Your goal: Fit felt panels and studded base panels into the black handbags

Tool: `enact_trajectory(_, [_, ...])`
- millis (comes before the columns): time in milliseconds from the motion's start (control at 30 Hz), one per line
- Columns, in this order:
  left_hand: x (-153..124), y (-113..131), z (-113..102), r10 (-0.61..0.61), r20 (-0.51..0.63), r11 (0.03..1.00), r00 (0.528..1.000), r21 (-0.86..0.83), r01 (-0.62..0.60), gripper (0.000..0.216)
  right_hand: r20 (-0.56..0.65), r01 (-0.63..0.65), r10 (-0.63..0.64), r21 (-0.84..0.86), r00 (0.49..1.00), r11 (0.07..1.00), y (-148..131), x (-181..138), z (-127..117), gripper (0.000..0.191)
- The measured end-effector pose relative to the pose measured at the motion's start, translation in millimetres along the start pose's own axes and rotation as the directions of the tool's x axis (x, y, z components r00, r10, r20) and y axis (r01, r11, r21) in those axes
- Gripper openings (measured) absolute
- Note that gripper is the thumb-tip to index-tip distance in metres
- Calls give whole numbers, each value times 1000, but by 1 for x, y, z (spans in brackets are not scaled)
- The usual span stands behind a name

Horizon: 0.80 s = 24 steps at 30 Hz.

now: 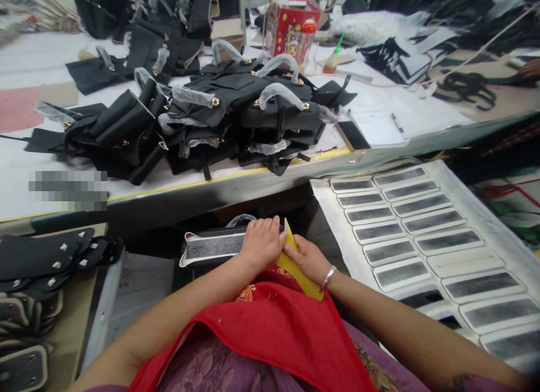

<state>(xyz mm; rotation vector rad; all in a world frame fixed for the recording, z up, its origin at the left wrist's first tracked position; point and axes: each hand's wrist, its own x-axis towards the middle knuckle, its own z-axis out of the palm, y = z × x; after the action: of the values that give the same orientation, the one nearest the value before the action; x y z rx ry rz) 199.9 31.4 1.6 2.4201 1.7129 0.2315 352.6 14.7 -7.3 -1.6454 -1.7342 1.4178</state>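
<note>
Close to my red apron, a black handbag [198, 264] lies with a white-edged base panel [215, 247] with a dark grey centre facing up. A plastic-wrapped handle [242, 219] shows behind it. My left hand [264, 243] is closed over the right end of the bag, its fingers curled over the far edge. My right hand [307, 260], with a bangle at the wrist, is closed on a flat yellow strip with a pointed tip [297, 268]. The two hands meet at the bag's right end. Part of the strip is hidden by the right hand.
On the right, a white board [333, 212] carries rows of similar panels. A heap of black handbags [270, 119] with wrapped handles covers the worktable [25, 195] ahead. Cut black pieces [37, 257] are stacked at left. A phone [352, 134] lies near the table edge.
</note>
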Motion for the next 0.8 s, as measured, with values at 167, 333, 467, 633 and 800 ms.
enact_trajectory(167, [10, 2, 6, 67, 31, 995, 997, 76, -69, 30, 59, -215, 207, 279, 977, 936, -11, -8, 4, 19])
enact_trajectory(333, [22, 7, 6, 68, 48, 993, 997, 93, -72, 30, 153, -348, 314, 491, 937, 799, -9, -5, 1, 18])
enact_trajectory(467, [24, 14, 5, 43, 62, 996, 997, 81, -48, 35, 330, -514, 395, 495, 857, 701, -8, -5, -1, 33])
enact_trajectory(633, [5, -5, -8, 58, 24, 998, 998, 34, -59, 40, 494, -526, 277, 486, 824, 698, -12, -25, -14, 46])
enact_trajectory(800, [-32, -42, -19, -18, -47, 999, 999, -48, 16, 43, 104, -103, 34, 791, 994, 603, -28, -35, -34, 33])
